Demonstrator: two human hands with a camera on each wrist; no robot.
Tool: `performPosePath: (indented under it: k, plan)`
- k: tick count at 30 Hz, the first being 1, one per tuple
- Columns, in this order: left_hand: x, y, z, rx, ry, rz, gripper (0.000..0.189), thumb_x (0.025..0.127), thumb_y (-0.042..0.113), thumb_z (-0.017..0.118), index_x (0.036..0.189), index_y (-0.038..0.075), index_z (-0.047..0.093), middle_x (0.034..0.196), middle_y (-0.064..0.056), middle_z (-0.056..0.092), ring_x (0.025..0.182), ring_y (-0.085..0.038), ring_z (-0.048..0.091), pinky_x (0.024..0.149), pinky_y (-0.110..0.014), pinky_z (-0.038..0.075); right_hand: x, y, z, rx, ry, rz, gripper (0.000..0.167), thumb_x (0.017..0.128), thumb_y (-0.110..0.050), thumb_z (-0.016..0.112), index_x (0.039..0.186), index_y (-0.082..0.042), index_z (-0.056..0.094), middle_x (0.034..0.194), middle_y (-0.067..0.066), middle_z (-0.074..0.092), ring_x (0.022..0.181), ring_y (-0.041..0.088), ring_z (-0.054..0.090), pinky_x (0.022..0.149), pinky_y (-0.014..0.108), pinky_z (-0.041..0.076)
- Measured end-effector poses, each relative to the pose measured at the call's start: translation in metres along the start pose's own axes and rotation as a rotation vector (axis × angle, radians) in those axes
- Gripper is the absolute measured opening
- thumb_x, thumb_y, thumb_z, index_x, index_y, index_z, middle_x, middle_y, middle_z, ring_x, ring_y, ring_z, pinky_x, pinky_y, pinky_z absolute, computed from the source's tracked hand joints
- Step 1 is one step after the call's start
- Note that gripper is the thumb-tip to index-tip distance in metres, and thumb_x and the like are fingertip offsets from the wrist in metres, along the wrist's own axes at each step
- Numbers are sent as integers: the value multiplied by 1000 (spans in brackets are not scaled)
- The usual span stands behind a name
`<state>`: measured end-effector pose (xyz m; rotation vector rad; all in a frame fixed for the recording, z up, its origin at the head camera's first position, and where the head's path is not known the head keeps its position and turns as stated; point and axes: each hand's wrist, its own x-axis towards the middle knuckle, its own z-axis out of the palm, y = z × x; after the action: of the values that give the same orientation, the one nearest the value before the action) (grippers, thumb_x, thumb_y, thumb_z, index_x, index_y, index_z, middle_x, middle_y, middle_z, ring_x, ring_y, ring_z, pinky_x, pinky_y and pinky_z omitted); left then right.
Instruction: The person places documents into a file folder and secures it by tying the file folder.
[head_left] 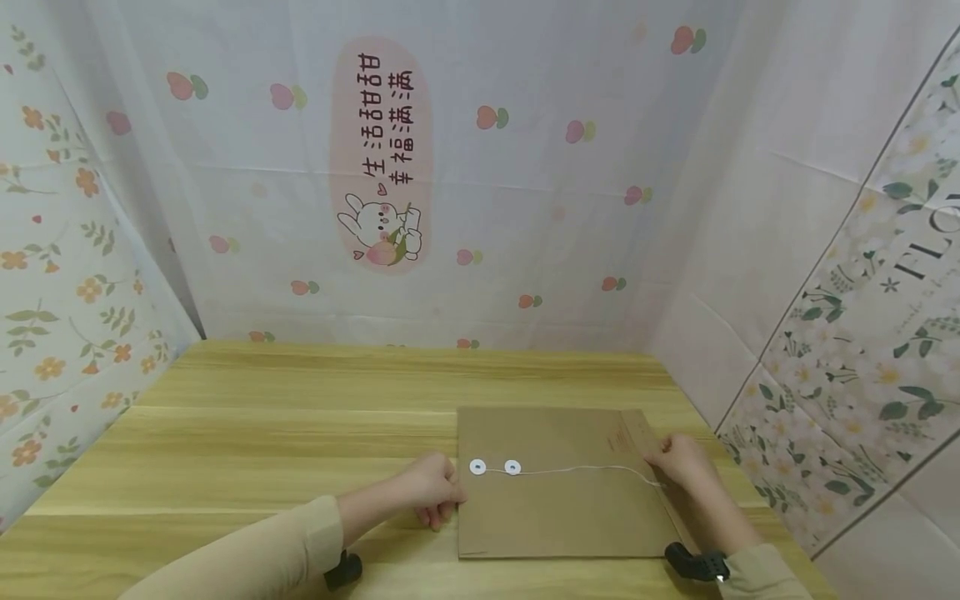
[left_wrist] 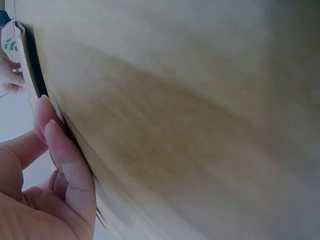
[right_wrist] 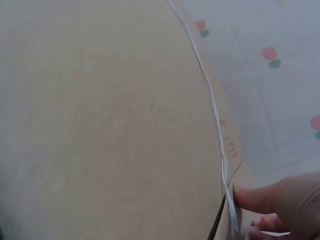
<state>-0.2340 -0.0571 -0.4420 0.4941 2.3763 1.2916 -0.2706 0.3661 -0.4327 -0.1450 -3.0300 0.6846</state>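
Note:
A brown kraft-paper document envelope (head_left: 555, 517) lies flat on the wooden table, two white round buttons (head_left: 513, 468) near its left side. From the buttons a white string (head_left: 600, 467) runs right and over the envelope's right edge. My left hand (head_left: 433, 490) pinches the left edge; the left wrist view shows its fingers (left_wrist: 70, 170) against that edge. My right hand (head_left: 684, 460) grips the right edge, where a folded strip runs. Close up in the right wrist view, the thumb (right_wrist: 257, 199) presses beside the string, with the other fingers partly hidden underneath.
The wooden table (head_left: 247, 433) extends to the left of the envelope. Patterned white cloth (head_left: 525, 208) hangs behind it, with more printed cloth (head_left: 847, 367) close on the right and on the left. A dark strap device sits on each wrist.

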Motion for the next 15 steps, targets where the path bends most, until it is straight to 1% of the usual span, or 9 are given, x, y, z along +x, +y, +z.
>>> performPosePath:
  k: [1, 5, 7, 10, 12, 13, 14, 15]
  plan:
    - [0, 1, 0, 9, 5, 0, 32, 86, 6, 66, 56, 3, 53, 45, -1, 54, 34, -9, 52, 35, -25, 46, 1, 0, 0, -3, -1, -2, 34, 84, -23, 69, 88, 8, 54, 88, 20, 59, 83, 34, 57, 72, 49, 48]
    - [1, 2, 0, 72, 29, 7, 32, 86, 5, 65, 57, 3, 53, 45, -1, 53, 34, -10, 52, 35, -26, 47, 2, 1, 2, -3, -1, -16, 33, 85, -23, 69, 85, 6, 53, 83, 16, 57, 78, 30, 55, 69, 46, 47]
    - [1, 3, -1, 121, 42, 21, 32, 86, 6, 65, 56, 4, 53, 43, 1, 51, 33, -10, 51, 34, -25, 45, 2, 0, 3, -3, 10, -25, 35, 86, -24, 68, 89, 7, 53, 85, 19, 58, 80, 34, 57, 70, 48, 48]
    - [2, 3, -3, 216, 70, 54, 39, 83, 9, 68, 50, 10, 47, 39, 6, 44, 31, -7, 46, 31, -20, 38, 3, -2, 5, 3, 28, -37, 44, 87, -25, 67, 104, 12, 51, 99, 30, 60, 91, 45, 58, 77, 53, 48]
    - [2, 3, -3, 301, 98, 98, 44, 80, 13, 72, 48, 13, 42, 39, 10, 37, 34, -2, 39, 34, -17, 31, 3, -4, 5, 3, 39, -59, 49, 87, -22, 67, 113, 15, 48, 106, 35, 58, 97, 50, 56, 80, 56, 47]
    - [2, 3, -3, 343, 111, 116, 46, 79, 15, 74, 47, 13, 40, 40, 11, 34, 35, -2, 36, 36, -17, 28, 3, -5, 5, 0, 40, -69, 50, 87, -20, 68, 115, 16, 47, 108, 36, 57, 99, 50, 56, 80, 56, 47]
    - [3, 3, -3, 394, 128, 136, 45, 77, 17, 77, 50, 13, 41, 43, 11, 34, 39, -3, 35, 38, -18, 28, 3, -7, 5, -12, 43, -84, 48, 87, -18, 68, 115, 16, 48, 107, 35, 59, 97, 49, 57, 79, 55, 48]
    - [3, 3, -2, 446, 145, 156, 42, 75, 21, 79, 53, 13, 45, 48, 11, 37, 43, -4, 37, 41, -19, 31, 3, -9, 5, -29, 51, -105, 44, 86, -14, 69, 113, 15, 51, 103, 33, 60, 94, 47, 58, 76, 54, 49]
